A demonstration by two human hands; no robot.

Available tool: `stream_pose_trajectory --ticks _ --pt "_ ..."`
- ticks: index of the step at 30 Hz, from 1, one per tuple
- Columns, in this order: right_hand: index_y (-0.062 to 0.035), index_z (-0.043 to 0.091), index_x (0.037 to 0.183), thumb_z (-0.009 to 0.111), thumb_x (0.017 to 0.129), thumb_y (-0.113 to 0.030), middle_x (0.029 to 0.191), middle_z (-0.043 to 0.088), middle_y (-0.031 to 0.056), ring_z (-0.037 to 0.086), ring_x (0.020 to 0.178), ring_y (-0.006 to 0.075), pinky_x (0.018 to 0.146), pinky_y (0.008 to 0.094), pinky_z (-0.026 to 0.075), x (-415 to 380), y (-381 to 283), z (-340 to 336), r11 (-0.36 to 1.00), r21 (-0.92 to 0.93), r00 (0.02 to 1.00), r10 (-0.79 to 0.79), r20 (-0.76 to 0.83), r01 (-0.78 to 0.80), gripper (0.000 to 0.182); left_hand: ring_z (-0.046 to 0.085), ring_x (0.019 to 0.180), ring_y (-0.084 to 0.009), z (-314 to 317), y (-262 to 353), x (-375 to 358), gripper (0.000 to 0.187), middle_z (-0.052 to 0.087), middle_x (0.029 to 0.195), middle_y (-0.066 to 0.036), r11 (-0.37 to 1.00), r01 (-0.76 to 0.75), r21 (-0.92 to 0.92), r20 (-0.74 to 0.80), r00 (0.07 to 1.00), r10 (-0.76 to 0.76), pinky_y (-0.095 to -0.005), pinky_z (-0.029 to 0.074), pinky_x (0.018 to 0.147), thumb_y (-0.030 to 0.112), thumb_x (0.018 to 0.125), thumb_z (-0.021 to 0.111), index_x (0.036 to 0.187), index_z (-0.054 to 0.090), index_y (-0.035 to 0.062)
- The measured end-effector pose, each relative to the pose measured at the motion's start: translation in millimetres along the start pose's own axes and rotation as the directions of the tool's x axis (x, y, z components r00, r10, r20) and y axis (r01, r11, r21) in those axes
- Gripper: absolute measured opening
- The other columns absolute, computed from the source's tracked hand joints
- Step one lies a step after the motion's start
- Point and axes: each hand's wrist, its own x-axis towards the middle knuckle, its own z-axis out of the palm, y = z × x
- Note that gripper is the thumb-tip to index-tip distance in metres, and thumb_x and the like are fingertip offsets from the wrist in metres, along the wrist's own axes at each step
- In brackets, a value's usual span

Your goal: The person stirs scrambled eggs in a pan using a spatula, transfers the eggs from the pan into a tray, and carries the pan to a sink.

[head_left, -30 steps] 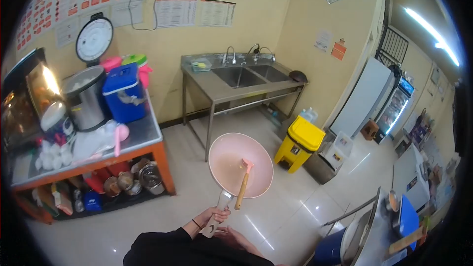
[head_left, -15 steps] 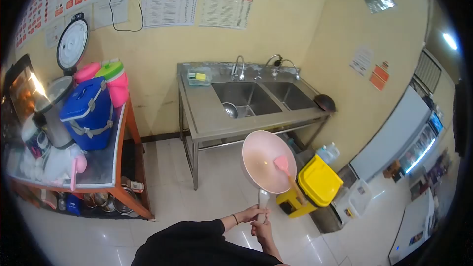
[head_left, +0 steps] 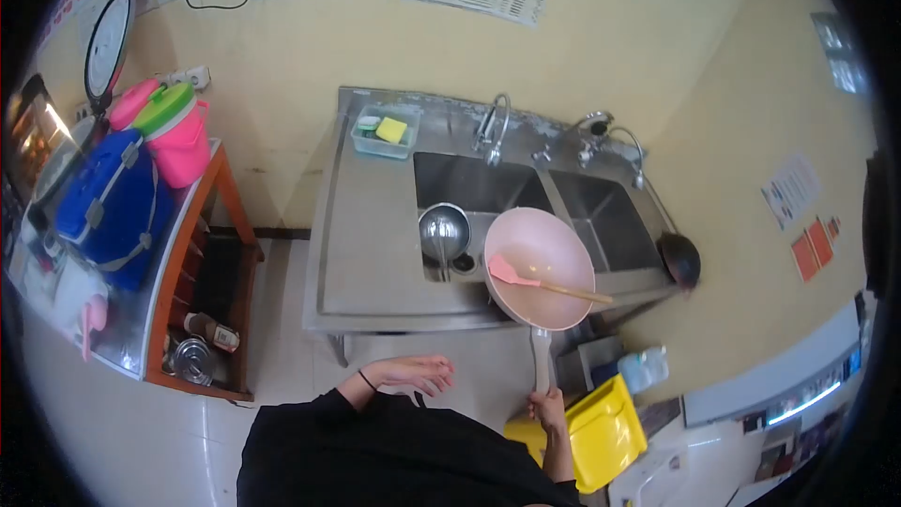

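My right hand (head_left: pixel 548 407) is wrapped round the light handle of a pink frying pan (head_left: pixel 554 249), held over the front edge of the steel sink. A pink spatula (head_left: pixel 511 272) with a wooden handle lies in the pan, its handle end over the right rim. My left hand (head_left: pixel 419 374) is off the pan, fingers apart and holding nothing, in front of the counter. Behind the pan, a metal bowl (head_left: pixel 444 230) sits in the left basin (head_left: pixel 483 178).
A plastic box with a yellow sponge (head_left: pixel 391 130) stands at the counter's back left. A dark wok (head_left: pixel 678 260) is right of the sink. Below stands a yellow bin (head_left: pixel 605 437). At left, a table (head_left: pixel 192 225) bears a blue cooler box (head_left: pixel 113 202).
My view has come nearer the sink. The pan is now over its front edge, and the spatula has swung round in it. My left hand has let go of the handle.
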Motion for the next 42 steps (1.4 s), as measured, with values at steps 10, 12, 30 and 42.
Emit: stream_pose_trajectory --ticks 10,12,30,42 --pt "0.0009 0.051 0.072 0.057 0.064 -0.004 0.051 0.049 0.0055 0.049 0.041 0.0145 0.037 0.0273 0.040 230 -99 -157 0.874 -0.485 0.952 0.148 0.268 0.001 0.011 0.054 0.083 -0.0144 -87 129 111 0.020 0.053 0.091 -0.005 0.887 -0.453 0.091 -0.623 0.669 0.406 -0.0322 0.046 0.075 0.023 0.088 0.044 0.101 0.046 0.0077" --pt "0.0007 0.052 0.073 0.058 0.064 -0.005 0.051 0.050 0.0054 0.049 0.041 0.0140 0.037 0.0276 0.040 277 -114 -180 0.769 -0.635 0.923 0.186 0.338 0.078 0.013 0.054 0.082 -0.0137 -98 137 126 0.019 0.052 0.089 -0.005 0.847 -0.508 0.154 -0.726 0.524 0.446 -0.0315 0.046 0.073 0.022 0.087 0.045 0.100 0.047 0.0081" --pt "0.0010 0.058 0.090 0.066 0.064 -0.015 0.059 0.055 0.0064 0.054 0.049 0.0149 0.046 0.0278 0.043 507 -193 -164 0.178 -0.830 0.651 0.543 0.530 0.528 0.031 0.054 0.078 -0.0148 -67 95 184 0.020 0.051 0.087 -0.004 0.644 -0.654 0.396 -0.918 -0.269 0.291 -0.0323 0.047 0.071 0.018 0.084 0.050 0.101 0.044 0.0094" --pt "0.0025 0.060 0.081 0.067 0.062 -0.028 0.070 0.060 0.0130 0.059 0.065 0.0220 0.063 0.0323 0.046 531 -173 -108 0.013 -0.671 0.562 0.534 0.631 0.741 0.036 0.054 0.076 -0.0152 -36 70 177 0.022 0.052 0.088 -0.007 0.590 -0.684 0.430 -0.900 -0.372 0.225 -0.0307 0.047 0.071 0.016 0.082 0.053 0.101 0.044 0.0076"
